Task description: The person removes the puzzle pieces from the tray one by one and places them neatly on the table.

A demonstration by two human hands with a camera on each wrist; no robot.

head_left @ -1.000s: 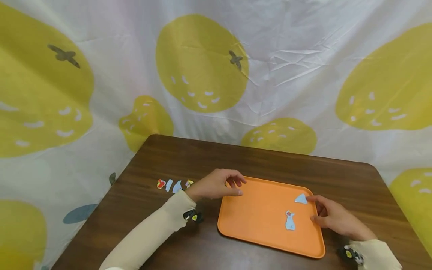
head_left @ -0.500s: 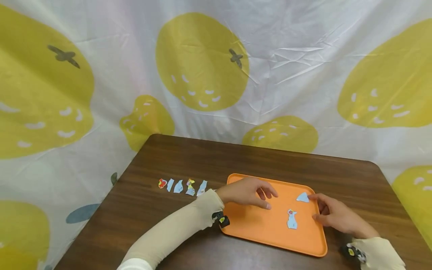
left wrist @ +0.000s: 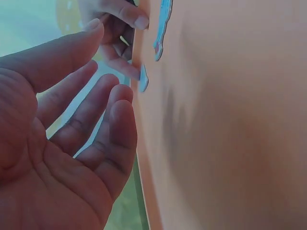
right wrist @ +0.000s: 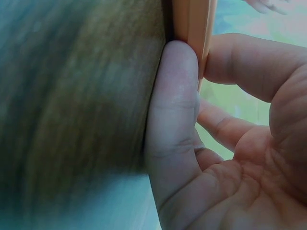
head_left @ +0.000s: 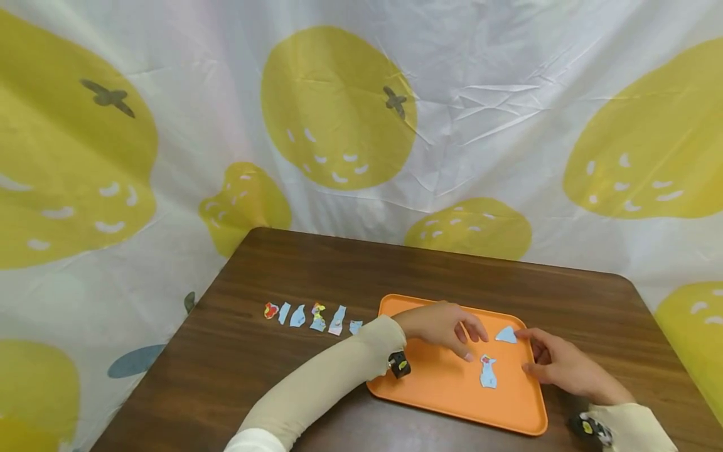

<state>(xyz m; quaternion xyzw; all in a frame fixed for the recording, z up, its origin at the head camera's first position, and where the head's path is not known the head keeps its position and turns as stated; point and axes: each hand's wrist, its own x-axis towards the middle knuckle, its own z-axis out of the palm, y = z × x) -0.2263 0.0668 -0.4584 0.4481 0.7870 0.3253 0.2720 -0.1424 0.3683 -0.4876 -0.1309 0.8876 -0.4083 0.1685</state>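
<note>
My left hand [head_left: 449,328] hovers over the orange tray [head_left: 429,398], palm turned inward, fingers loosely bent, holding nothing. My right hand [head_left: 567,361] grips the tray's right rim, its thumb lapping over the edge and a finger against the outer side, as the right wrist view shows. Its index fingertip touches or nearly touches a triangular pale-blue paper piece [head_left: 506,334] in the tray's far right corner. Nearer the tray's front lies a taller light-blue scrap [head_left: 488,373] with a red top, just beyond the left thumb.
Several torn paper scraps lie in a row on the brown table [head_left: 316,270], left of the tray. They include a red-and-yellow one [head_left: 271,310], a yellow-topped one [head_left: 318,317] and a pale-blue one [head_left: 337,321]. A lemon-print curtain [head_left: 474,157] hangs behind.
My left hand has moved right from the tray's left edge to above its middle, near the two pieces. The scraps on the table are uncovered. The right hand stays at the rim.
</note>
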